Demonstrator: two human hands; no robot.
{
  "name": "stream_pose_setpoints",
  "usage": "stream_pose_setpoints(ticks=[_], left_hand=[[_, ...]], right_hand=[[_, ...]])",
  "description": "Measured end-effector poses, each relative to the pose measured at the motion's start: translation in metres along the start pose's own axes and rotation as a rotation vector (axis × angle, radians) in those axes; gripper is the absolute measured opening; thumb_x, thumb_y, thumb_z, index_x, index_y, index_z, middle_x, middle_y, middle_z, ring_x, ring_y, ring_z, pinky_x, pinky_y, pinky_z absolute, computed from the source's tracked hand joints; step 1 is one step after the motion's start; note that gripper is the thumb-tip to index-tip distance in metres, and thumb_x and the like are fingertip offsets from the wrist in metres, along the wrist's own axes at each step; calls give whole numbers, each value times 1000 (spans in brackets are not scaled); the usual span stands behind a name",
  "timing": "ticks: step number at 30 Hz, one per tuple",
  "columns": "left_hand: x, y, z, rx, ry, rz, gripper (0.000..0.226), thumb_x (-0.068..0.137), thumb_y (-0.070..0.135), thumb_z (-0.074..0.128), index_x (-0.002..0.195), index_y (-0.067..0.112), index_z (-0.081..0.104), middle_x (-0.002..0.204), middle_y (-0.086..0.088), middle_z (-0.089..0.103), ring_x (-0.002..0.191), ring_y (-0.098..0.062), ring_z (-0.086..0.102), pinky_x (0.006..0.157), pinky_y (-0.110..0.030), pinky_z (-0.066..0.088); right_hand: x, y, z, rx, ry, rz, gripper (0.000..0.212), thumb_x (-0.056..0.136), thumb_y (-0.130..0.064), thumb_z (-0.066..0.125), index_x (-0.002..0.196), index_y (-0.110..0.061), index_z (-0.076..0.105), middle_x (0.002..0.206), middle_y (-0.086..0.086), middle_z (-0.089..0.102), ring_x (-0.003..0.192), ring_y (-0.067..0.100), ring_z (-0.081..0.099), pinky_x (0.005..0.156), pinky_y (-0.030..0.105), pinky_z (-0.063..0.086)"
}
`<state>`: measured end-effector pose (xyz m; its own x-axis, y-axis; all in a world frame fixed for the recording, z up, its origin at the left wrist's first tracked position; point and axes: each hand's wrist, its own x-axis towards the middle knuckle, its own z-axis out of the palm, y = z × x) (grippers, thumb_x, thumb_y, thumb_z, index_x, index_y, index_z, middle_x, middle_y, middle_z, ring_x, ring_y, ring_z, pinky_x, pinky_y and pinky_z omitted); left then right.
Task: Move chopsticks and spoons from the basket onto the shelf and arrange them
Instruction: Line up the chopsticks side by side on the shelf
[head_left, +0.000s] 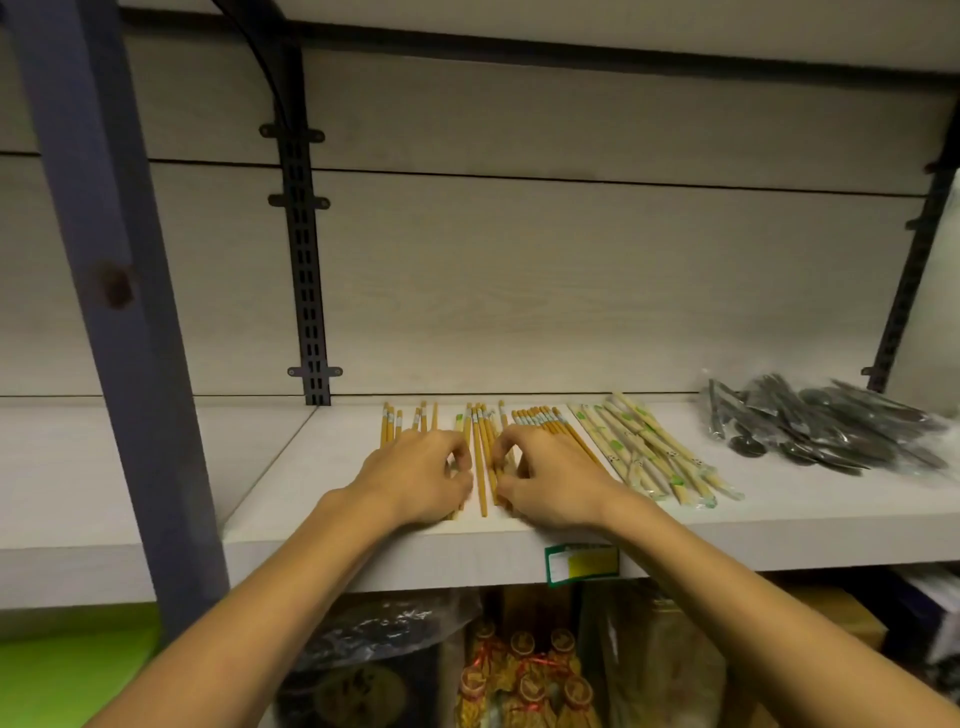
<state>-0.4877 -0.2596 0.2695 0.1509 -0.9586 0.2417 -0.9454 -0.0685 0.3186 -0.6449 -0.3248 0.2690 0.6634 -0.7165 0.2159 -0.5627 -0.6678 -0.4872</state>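
Several yellow-brown wooden chopsticks (480, 441) lie side by side on the pale shelf board (779, 514), pointing away from me. My left hand (415, 475) lies on the left group with its fingers curled down on the sticks. My right hand (550, 478) lies on the right group, its fingertips curled onto the sticks. A few sticks show in the gap between the hands. Right of them lie pale chopsticks in clear wrappers (649, 447). Dark spoons in clear plastic bags (831, 423) are heaped at the far right. No basket is in view.
A blue-grey upright post (104, 260) stands at the left, and a black slotted rail (306, 249) runs up the back wall. A green price label (582, 564) sits on the shelf's front edge. Packaged goods (524, 670) fill the shelf below.
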Motion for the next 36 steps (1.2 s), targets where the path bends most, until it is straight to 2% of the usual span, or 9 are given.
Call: stream_pose_setpoints(ticks=[6,9,13,18,22,26,30,34,36], left_hand=[[3,-2,1,-57,-84,-43,19,87,43,60,95,28,52,83,9,62,87,-17,59,76,-35,48],[4,-2,2,-79,-78,-45,14,93,40,55,95,26,53,81,9,59,84,-16,57,74,-34,46],[2,-1,3,-55,-81,-34,9,98,32,45,100,27,52,89,8,60,87,-15,57,69,-31,43],[6,0,-2,-43,-139,-77,2,94,30,50,96,30,49,91,9,59,91,-14,57,73,-31,44],[11,4,-14,-117,-321,-136,11,93,27,56,98,28,47,93,6,55,86,-11,53,76,-27,44],[9,8,-21,-81,-446,-149,33,89,41,62,111,25,43,90,6,49,80,-10,46,75,-27,40],[6,7,-9,-73,-319,-137,31,90,46,59,108,25,44,90,4,52,83,-14,48,77,-32,42],[5,4,-2,-33,-168,-76,19,100,43,36,100,28,48,94,3,55,91,-17,53,83,-36,45],[5,3,-2,-24,-162,-64,17,100,38,39,103,29,53,96,5,55,94,-18,54,85,-37,47]], right_hand=[[-3,6,-2,20,252,-75,16,89,-22,55,104,-20,58,65,-2,60,58,10,52,54,27,39],[-4,12,-5,35,243,-71,16,88,-20,55,104,-19,59,65,-2,60,56,6,48,52,22,31],[-5,21,-4,51,224,-69,16,88,-20,56,103,-19,60,66,0,62,58,6,49,57,25,35],[-4,24,-6,89,203,-92,14,88,-18,56,102,-19,61,61,-2,60,57,4,50,56,20,33],[-4,25,-6,108,187,-110,14,88,-19,56,101,-21,61,61,-3,62,59,4,52,58,20,33],[-4,25,-6,102,180,-129,14,87,-20,56,100,-22,61,63,-2,63,62,5,55,59,23,37],[-2,24,-6,93,185,-136,13,86,-22,57,98,-24,62,66,-1,64,64,8,57,61,28,43],[0,25,-6,103,203,-146,14,84,-19,57,97,-23,63,62,-4,60,60,5,53,57,22,37],[-1,26,-7,103,208,-145,14,84,-18,57,96,-22,64,60,-4,59,58,4,52,56,20,35]])
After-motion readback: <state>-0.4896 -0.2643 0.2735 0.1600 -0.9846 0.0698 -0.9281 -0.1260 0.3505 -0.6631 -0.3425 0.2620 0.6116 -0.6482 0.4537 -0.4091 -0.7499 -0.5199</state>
